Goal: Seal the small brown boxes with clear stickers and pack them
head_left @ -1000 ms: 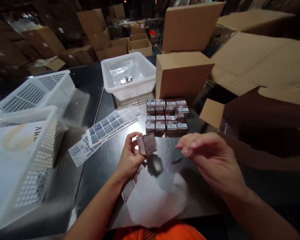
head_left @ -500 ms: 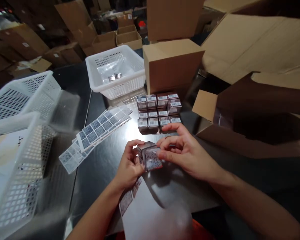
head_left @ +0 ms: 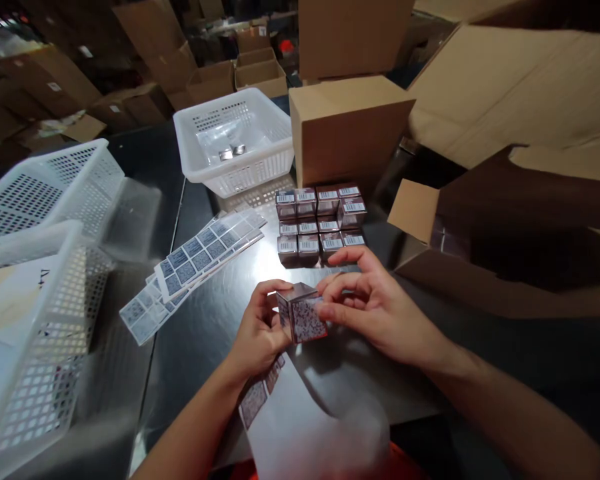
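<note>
Small box (head_left: pixel 301 319) pinched in left hand (head_left: pixel 257 333), coded face toward us; right hand (head_left: pixel 375 303) fingertips touch its right edge. Stacked boxes (head_left: pixel 320 220) just beyond on counter (head_left: pixel 215 320).

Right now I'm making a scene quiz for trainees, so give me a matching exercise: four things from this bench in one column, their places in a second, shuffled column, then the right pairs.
Things:
1. small box
2. label sheets
3. far basket
4. stacked boxes

Places:
A. fanned out on the table, left of the hands
B. in front of the closed carton
C. between the left hand and right hand
D. left of the closed carton, at the back of the table

Pairs: 1-C, 2-A, 3-D, 4-B
</note>
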Available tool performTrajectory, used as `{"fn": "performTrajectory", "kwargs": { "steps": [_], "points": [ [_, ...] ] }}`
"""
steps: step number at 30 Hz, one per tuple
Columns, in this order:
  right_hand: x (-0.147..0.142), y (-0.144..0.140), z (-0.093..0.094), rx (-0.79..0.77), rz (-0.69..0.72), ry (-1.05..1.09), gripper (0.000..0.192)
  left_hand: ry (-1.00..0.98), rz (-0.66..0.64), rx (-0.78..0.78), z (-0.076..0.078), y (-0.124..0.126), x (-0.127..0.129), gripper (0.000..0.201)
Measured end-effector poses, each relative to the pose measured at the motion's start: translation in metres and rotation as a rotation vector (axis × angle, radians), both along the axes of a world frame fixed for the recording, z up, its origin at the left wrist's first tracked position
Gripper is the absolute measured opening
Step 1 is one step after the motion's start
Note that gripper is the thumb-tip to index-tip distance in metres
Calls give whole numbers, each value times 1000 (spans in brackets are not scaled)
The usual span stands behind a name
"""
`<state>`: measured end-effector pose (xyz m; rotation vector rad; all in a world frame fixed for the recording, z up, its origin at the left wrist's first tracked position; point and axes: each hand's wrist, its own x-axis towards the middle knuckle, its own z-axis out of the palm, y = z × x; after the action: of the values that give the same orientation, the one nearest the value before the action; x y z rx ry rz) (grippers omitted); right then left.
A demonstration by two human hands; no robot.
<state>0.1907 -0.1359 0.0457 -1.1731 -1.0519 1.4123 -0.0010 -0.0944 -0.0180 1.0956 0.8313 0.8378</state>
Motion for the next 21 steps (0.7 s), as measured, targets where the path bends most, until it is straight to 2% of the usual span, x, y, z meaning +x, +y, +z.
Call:
{"fn": "performTrajectory", "kwargs": {
  "steps": [8,14,21],
  "points": [
    [0,1,-2,-1,-8,-5,57,-17,-27,25,0,1,0,57],
    [-4,-1,-2,6,-32,-38,54,27,-13,82,-3,1,-1,44],
    [5,10,-17,35,-217,-317,68,94,27,129,0,-1,-1,45]
  ]
}}
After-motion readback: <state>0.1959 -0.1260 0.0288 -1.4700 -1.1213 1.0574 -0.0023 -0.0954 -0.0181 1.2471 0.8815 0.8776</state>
